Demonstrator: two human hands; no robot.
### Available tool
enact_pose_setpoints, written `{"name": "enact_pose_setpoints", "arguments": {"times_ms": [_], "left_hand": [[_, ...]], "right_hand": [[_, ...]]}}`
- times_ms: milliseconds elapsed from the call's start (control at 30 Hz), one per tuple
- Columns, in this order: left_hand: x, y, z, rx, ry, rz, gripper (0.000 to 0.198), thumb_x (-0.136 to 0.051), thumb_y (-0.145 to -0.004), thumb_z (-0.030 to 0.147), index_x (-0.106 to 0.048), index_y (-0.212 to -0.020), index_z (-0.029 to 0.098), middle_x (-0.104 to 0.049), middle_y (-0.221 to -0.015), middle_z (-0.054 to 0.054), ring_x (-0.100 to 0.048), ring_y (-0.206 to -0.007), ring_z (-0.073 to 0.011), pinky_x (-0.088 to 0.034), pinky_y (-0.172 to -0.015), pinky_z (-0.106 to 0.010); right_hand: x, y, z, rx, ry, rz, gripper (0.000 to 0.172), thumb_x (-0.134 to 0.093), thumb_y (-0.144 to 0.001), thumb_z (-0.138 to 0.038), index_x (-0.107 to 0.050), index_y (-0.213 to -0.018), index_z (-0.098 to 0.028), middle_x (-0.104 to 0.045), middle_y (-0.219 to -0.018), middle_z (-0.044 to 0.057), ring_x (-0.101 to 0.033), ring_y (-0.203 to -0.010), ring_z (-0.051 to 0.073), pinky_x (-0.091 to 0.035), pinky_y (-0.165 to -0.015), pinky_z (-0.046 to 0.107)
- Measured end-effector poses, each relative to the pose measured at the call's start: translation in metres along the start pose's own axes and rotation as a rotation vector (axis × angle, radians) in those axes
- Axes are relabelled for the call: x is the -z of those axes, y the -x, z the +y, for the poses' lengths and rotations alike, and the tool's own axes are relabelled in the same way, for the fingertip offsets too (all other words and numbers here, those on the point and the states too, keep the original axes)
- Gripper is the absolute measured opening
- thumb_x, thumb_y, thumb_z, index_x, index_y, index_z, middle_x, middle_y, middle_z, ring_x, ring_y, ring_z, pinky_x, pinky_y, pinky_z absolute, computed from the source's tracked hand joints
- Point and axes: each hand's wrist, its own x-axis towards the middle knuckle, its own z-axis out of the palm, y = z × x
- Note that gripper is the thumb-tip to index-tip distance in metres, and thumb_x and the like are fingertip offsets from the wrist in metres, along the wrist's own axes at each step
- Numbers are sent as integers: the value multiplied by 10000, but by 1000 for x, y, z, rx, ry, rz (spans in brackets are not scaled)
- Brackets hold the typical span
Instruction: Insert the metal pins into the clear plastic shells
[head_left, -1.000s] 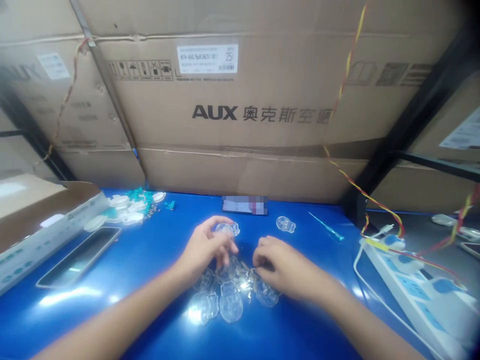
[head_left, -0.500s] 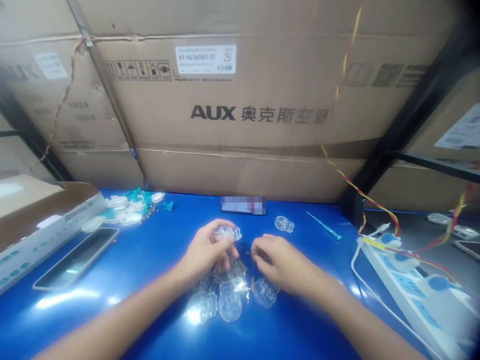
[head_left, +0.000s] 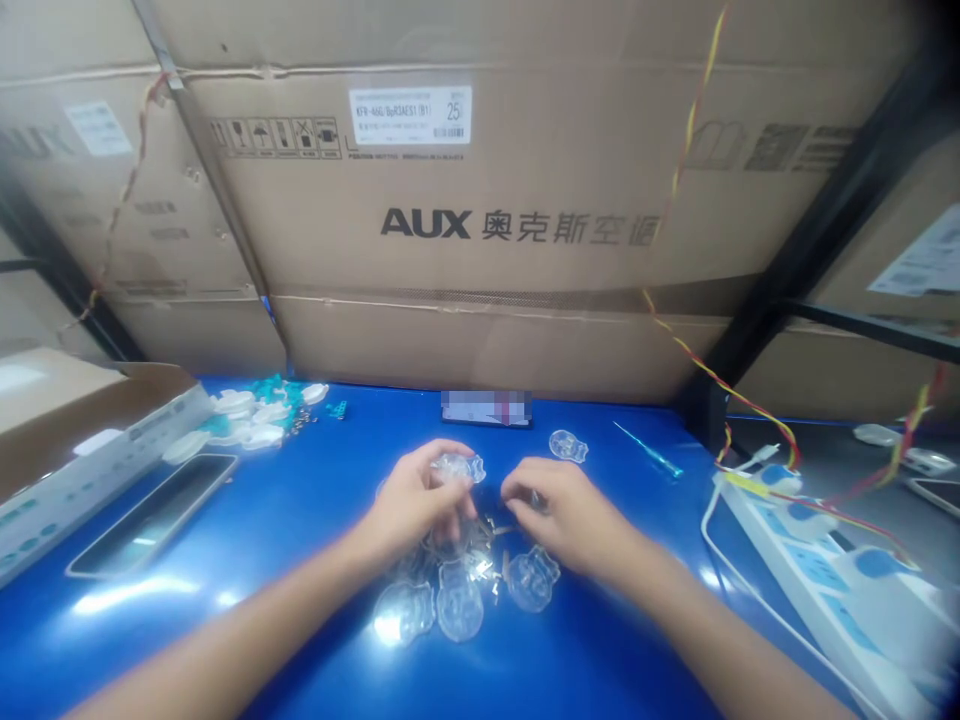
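Note:
Between the thumb and fingers of my left hand (head_left: pixel 424 495) is a clear plastic shell (head_left: pixel 459 467), rounded with a scalloped end. To its right, my right hand (head_left: pixel 559 510) hangs with fingers curled inward; whether a small part sits in them is hidden. Below the hands lie several more clear shells, among them one at the front (head_left: pixel 459 605) and one under my right wrist (head_left: pixel 531 580). Small shiny metal pieces (head_left: pixel 484 568) are scattered between them. A further clear shell (head_left: pixel 568 446) rests beyond my right hand.
A blue-handled screwdriver (head_left: pixel 651 452) lies at right, near a white power strip (head_left: pixel 817 580) with cables. At left are a phone (head_left: pixel 154 515), an open box (head_left: pixel 97 470) and white and teal parts (head_left: pixel 251 415). Another phone (head_left: pixel 486 410) leans against the cardboard boxes (head_left: pixel 480 270).
My right hand has risen slightly away from the pile, uncovering more of the clear shell below it. My left hand keeps its shell in nearly the same spot.

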Motion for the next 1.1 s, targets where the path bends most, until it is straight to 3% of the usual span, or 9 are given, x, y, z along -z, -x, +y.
{"name": "enact_pose_setpoints", "arguments": {"times_ms": [367,667,1100], "left_hand": [[0,5,3,26,-46,-156,434,-645,-795,354,-529,-1167,162,-669,-632,-33,-547,-423,-103,-387,-394,-176],[-7,10,-1,-42,-145,-155,332,-605,-817,314,-566,-1130,210,-669,-615,-22,-586,-471,-137,-434,-445,-211],[-8,11,-2,2,-107,-229,336,-586,-822,273,-551,-1149,209,-668,-633,-22,-612,-499,-147,-452,-463,-217]], "right_hand": [[12,-5,-14,-179,-189,323,96,-598,-785,-156,-686,-793,-193,-700,-784,22,-625,-718,162,-477,-662,278],[-1,0,-28,-45,-338,289,119,-602,-817,-153,-705,-818,-213,-706,-827,24,-645,-764,160,-514,-719,288],[-8,2,-31,-19,-372,296,140,-601,-811,-134,-718,-811,-211,-708,-827,35,-654,-768,162,-527,-724,286]]}}
